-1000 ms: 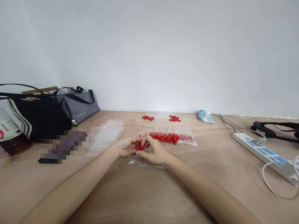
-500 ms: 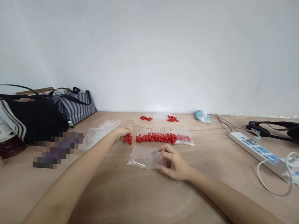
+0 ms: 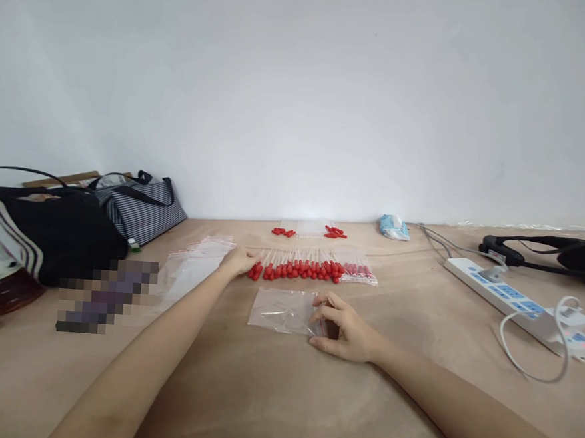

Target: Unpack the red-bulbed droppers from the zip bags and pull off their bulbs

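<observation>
A row of pale sticks with bulbous red heads [image 3: 303,269] lies in the middle of the table, heads toward me. At its left end my left hand [image 3: 241,260] has its fingers closed about the shafts of a few of these sticks, and the fingertips are partly hidden. A flat clear zip bag [image 3: 281,310] lies in front of the row. My right hand [image 3: 345,328] grips the bag's right end, thumb below and curled fingers above, with a gap between them. A filled bag of red-headed sticks [image 3: 362,269] adjoins the row's right end.
Several clear bags [image 3: 188,272] lie left of my left hand. Farther back are more red pieces [image 3: 283,232]. Left stand a black bag [image 3: 71,233], a striped bag [image 3: 147,209] and a bottle [image 3: 7,286]. Right are a power strip [image 3: 498,290], black headgear [image 3: 545,253] and a tissue pack [image 3: 395,227].
My left hand has moved slightly right, and its few sticks now sit close against the row's left end. My right hand stays at the bag's end. The view has shifted a little.
</observation>
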Tool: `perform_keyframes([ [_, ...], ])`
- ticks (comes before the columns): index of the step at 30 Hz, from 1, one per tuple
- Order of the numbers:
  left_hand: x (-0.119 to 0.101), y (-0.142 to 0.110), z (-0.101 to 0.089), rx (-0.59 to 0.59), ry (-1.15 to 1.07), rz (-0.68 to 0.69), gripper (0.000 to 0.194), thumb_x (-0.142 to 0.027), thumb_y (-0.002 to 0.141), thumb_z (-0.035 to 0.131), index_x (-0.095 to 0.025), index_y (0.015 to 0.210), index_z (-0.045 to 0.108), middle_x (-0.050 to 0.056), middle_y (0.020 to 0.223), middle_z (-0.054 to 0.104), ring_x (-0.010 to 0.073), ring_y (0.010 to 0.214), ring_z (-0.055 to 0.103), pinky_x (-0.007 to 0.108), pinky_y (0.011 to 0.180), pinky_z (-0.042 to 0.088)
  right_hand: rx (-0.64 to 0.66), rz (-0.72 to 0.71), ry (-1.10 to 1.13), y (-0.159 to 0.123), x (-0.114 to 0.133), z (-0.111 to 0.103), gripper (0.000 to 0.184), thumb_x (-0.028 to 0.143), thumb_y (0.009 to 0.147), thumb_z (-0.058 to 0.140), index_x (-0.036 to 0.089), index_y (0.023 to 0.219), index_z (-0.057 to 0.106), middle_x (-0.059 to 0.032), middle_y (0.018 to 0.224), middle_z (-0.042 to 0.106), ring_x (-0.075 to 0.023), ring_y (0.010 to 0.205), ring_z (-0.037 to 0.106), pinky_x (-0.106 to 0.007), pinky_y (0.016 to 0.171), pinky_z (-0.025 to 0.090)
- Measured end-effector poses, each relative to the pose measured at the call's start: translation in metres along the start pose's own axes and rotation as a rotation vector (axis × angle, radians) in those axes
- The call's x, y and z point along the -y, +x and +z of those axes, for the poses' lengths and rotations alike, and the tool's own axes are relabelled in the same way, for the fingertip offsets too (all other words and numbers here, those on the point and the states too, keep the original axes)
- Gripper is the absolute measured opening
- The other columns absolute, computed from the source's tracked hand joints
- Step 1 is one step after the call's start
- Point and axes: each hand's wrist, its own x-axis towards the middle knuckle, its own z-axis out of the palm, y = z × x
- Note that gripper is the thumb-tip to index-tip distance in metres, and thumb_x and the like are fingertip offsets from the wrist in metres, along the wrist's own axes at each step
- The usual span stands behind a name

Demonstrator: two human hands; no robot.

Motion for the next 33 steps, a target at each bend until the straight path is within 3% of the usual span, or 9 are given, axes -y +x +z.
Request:
perform_keyframes([
  [2, 0.006, -0.005, -0.003, 0.025, -0.03, 0.047, 0.028, -0.041, 0.06, 0.063, -0.016, 0.048, 0.059, -0.001, 0.038, 0.051, 0.0152, 0.052, 0.055, 0.022, 0.05, 0.037, 0.002, -0.008, 0.002, 0.0, 0.0, 0.0, 0.026, 0.03, 0.068, 0.064, 0.019, 0.09, 0.056, -0.0086, 0.107, 0.044, -0.0177, 0.096, 0.049, -0.032, 0.082, 0.042],
  [5, 0.012, -0.018, -0.005, 0.073, -0.111, 0.122, 0.029, -0.042, 0.056, 0.066, -0.015, 0.068, 0.066, 0.001, 0.06, 0.064, 0.0154, 0.062, 0.058, 0.022, 0.057, 0.042, 0.009, -0.014, -0.002, 0.0, 0.0, 0.0, 0.027, 0.031, 0.068, 0.064, 0.018, 0.09, 0.056, -0.0089, 0.108, 0.044, -0.0177, 0.095, 0.049, -0.031, 0.08, 0.043],
  [11, 0.02, -0.038, 0.002, 0.103, -0.238, 0.268, 0.065, -0.026, 0.044, 0.075, -0.014, 0.105, 0.057, 0.006, 0.092, 0.064, 0.016, 0.077, 0.059, 0.027, 0.072, 0.047, 0.008, -0.022, 0.018, 0.001, 0.003, -0.001, 0.026, 0.028, 0.07, 0.062, 0.019, 0.093, 0.054, -0.0083, 0.106, 0.046, -0.0143, 0.082, 0.052, -0.028, 0.072, 0.045],
  [16, 0.023, -0.04, 0.013, 0.059, -0.26, 0.342, 0.052, -0.028, 0.055, 0.07, -0.015, 0.104, 0.057, 0.007, 0.099, 0.062, 0.0158, 0.079, 0.059, 0.029, 0.076, 0.047, -0.01, -0.064, 0.008, 0.002, 0.004, 0.0, 0.027, 0.024, 0.072, 0.059, 0.019, 0.098, 0.054, -0.0079, 0.102, 0.048, -0.015, 0.084, 0.052, -0.028, 0.071, 0.046],
  [25, 0.032, -0.045, 0.015, -0.047, -0.197, 0.361, 0.052, -0.031, 0.057, 0.069, -0.016, 0.104, 0.055, 0.007, 0.098, 0.06, 0.0177, 0.081, 0.057, 0.031, 0.076, 0.047, -0.017, -0.063, 0.005, 0.001, 0.003, 0.001, 0.029, 0.026, 0.072, 0.059, 0.018, 0.1, 0.054, -0.0092, 0.104, 0.048, -0.0152, 0.085, 0.052, -0.028, 0.073, 0.046],
  [28, 0.029, -0.06, 0.011, -0.184, -0.117, 0.38, 0.044, -0.035, 0.061, 0.065, -0.017, 0.101, 0.057, 0.007, 0.1, 0.058, 0.0209, 0.087, 0.054, 0.033, 0.079, 0.045, -0.023, -0.047, -0.006, 0.0, 0.002, 0.001, 0.029, 0.024, 0.072, 0.059, 0.018, 0.1, 0.054, -0.0092, 0.104, 0.049, -0.0143, 0.08, 0.053, -0.028, 0.07, 0.046],
  [30, 0.022, -0.078, 0.01, -0.267, -0.023, 0.477, 0.032, -0.037, 0.069, 0.058, -0.019, 0.096, 0.06, 0.007, 0.099, 0.058, 0.0226, 0.094, 0.052, 0.034, 0.084, 0.042, -0.019, -0.039, -0.003, 0.0, 0.002, 0.001, 0.025, 0.021, 0.073, 0.057, 0.019, 0.097, 0.055, -0.0083, 0.102, 0.05, -0.0129, 0.076, 0.053, -0.027, 0.066, 0.046],
  [31, 0.018, -0.088, 0.01, -0.248, 0.012, 0.548, 0.027, -0.037, 0.073, 0.053, -0.02, 0.093, 0.061, 0.006, 0.097, 0.059, 0.0224, 0.097, 0.052, 0.034, 0.086, 0.041, -0.017, -0.042, -0.002, 0.0, 0.002, 0.001, 0.024, 0.02, 0.073, 0.056, 0.019, 0.096, 0.055, -0.0079, 0.102, 0.051, -0.0127, 0.075, 0.053, -0.026, 0.066, 0.046],
  [33, 0.009, -0.109, 0.015, -0.063, 0.036, 0.683, 0.025, -0.036, 0.08, 0.045, -0.022, 0.091, 0.063, 0.005, 0.1, 0.06, 0.0204, 0.098, 0.053, 0.032, 0.09, 0.039, -0.03, -0.064, -0.028, 0.001, 0.003, 0.001, 0.024, 0.021, 0.073, 0.057, 0.02, 0.096, 0.056, -0.0078, 0.103, 0.052, -0.0145, 0.081, 0.053, -0.028, 0.07, 0.045],
])
